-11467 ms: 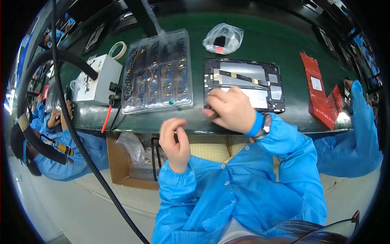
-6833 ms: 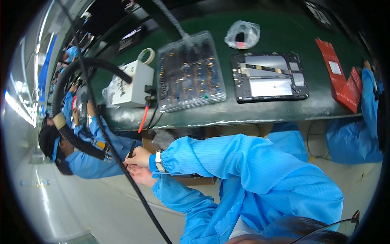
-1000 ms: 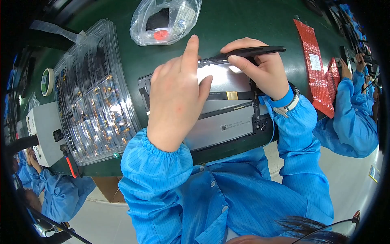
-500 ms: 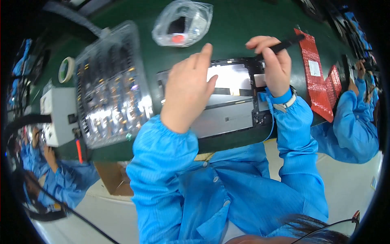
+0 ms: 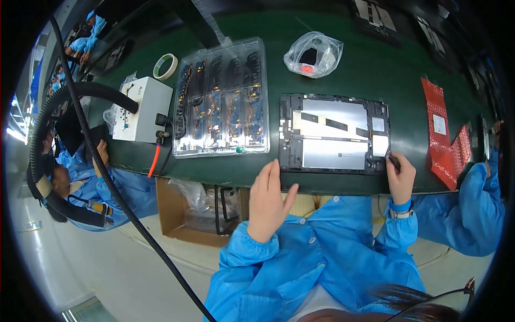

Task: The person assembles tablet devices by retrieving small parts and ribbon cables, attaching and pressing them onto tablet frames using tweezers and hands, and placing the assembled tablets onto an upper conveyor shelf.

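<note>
Tablet [image 5: 327,153], R hand [image 5: 402,176] curled rnd tool [image 5: 396,164]

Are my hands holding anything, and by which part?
The left hand holds nothing. The right hand, at the corner of the tablet, seems to hold a dark thing, mostly hidden; the gripped part cannot be told.

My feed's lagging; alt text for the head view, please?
Opened tablet on a green bench, left hand open by its near left corner, right hand holding a dark item by its right edge. Parts tray left, red wrap right.
</note>
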`<act>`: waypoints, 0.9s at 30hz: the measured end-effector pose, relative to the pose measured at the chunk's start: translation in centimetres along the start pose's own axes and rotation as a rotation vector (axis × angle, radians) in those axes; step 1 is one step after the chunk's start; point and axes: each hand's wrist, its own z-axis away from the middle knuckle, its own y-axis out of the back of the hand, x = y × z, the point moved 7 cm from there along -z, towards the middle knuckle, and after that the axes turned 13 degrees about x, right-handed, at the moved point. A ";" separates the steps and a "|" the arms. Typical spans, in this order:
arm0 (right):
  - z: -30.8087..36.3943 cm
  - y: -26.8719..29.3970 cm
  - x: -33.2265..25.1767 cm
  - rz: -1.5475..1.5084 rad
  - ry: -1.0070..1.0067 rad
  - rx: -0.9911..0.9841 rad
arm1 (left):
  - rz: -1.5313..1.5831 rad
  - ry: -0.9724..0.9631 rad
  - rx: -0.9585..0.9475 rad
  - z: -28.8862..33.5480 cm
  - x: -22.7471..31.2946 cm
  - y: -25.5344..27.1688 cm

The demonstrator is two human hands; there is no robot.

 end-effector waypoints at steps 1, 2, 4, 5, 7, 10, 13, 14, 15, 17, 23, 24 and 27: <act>-0.3 -0.1 0.2 -0.015 0.006 -0.002 | 0.000 -0.012 -0.001 -0.7 -0.2 1.0; -0.5 -0.1 0.6 -0.023 0.007 0.006 | -0.040 0.018 -0.016 -1.7 -1.0 2.0; -0.5 0.3 1.7 -0.040 0.019 0.122 | -0.121 -0.019 0.047 -5.2 -1.9 4.5; -0.3 0.9 2.0 -0.067 0.048 0.209 | -0.166 -0.076 0.133 -7.8 -2.1 6.3; -0.1 1.3 2.6 -0.095 -0.004 0.233 | -0.143 -0.311 0.334 -13.7 -3.0 8.7; -0.1 1.7 2.9 -0.186 -0.072 0.292 | -0.359 -0.424 0.299 -21.3 -7.8 7.8; -0.2 1.5 4.6 -0.315 -0.215 0.293 | -0.570 -0.486 0.075 -24.5 -13.9 3.3; -0.2 1.5 5.0 -0.328 -0.229 0.304 | -0.590 -0.474 0.034 -24.8 -14.4 2.2; -0.1 1.4 5.2 -0.342 -0.242 0.313 | -0.611 -0.459 -0.008 -25.1 -15.1 1.2; 0.0 1.7 5.4 -0.330 -0.250 0.318 | -0.630 -0.491 -0.002 -25.2 -15.2 0.4; -0.3 1.4 5.1 -0.352 -0.233 0.306 | -0.683 -0.520 0.032 -25.9 -15.1 0.7; -0.3 1.4 5.2 -0.367 -0.242 0.313 | -0.685 -0.550 0.023 -25.7 -14.9 0.8; -0.4 1.2 5.5 -0.397 -0.247 0.317 | -0.658 -0.486 0.036 -25.6 -15.0 1.6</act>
